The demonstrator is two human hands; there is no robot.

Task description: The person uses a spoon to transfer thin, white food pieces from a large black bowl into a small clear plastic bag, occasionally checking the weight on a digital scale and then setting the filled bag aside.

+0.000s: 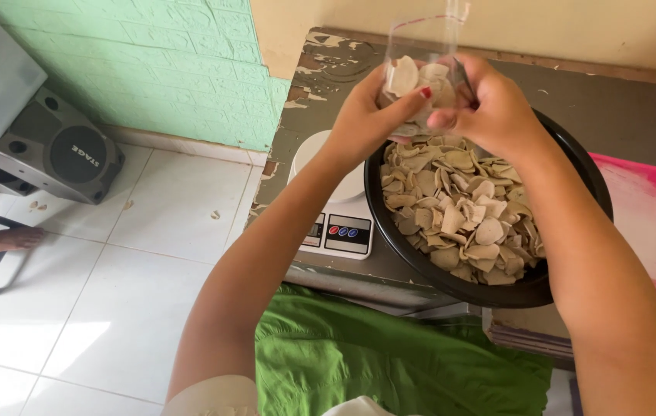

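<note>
My left hand (370,115) is closed around a clear plastic bag (420,58), part-filled with pale crackers. My right hand (489,108) pinches the bag's other side, fingers curled. Bag held above a black bowl (574,158) of crackers; white kitchen scale (335,212) just beside the bowl.

Left hand (370,115), right hand (489,108) hold clear bag (420,46) of crackers over black bowl (574,166); white scale (335,223) beside.

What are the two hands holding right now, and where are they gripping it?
Both the left hand and right hand hold a clear plastic bag of chips, gripping its lower, filled part.
</note>
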